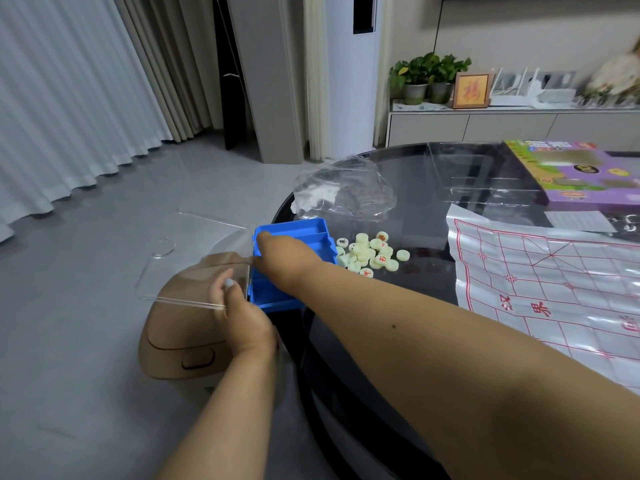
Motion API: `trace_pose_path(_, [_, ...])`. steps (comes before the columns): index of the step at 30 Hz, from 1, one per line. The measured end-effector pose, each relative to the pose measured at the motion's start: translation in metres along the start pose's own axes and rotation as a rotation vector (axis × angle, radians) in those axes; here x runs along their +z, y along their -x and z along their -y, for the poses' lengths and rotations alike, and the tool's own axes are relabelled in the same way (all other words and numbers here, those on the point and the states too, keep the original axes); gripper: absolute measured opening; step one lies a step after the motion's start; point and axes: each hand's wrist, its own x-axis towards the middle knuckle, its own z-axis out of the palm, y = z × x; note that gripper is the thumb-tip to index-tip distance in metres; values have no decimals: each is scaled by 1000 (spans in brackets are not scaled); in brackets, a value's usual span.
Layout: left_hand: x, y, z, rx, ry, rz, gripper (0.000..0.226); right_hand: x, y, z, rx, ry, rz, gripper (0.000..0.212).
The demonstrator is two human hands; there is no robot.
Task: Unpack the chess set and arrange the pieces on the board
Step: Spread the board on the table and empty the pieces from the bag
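A blue plastic tray [304, 233] sits at the left edge of the dark round table [433, 188]. My right hand [284, 252] lies across it, gripping its left side. My left hand [242, 313] pinches the edge of a clear plastic lid [194, 251], which juts out over the floor to the left of the tray. Several pale round chess pieces [370, 252] with red or black characters lie in a heap just right of the tray. The white board sheet [554, 289] with red grid lines is spread on the table's right side.
A crumpled clear plastic bag [346, 188] lies behind the tray. A purple game box [571, 174] rests at the back right. A tan rounded stool [180, 334] stands on the grey floor below the lid. Curtains hang on the left.
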Motion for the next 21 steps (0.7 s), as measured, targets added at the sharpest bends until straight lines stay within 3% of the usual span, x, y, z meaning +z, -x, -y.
trace_pose_path(6, [0,2,-1,-16,32,-7,20,-41,1,-22,12,-11,-80,19])
trace_pose_path(10, [0,5,-1,-24,34,-10,21,-74,7,-68,201,-31,-228,27])
trace_pose_path(14, [1,6,-3,-23,26,-11,26,-69,16,-105,332,44,-206,33])
trace_pose_path(21, [1,10,-6,-36,13,-4,29,-49,19,-110,141,215,-250,35])
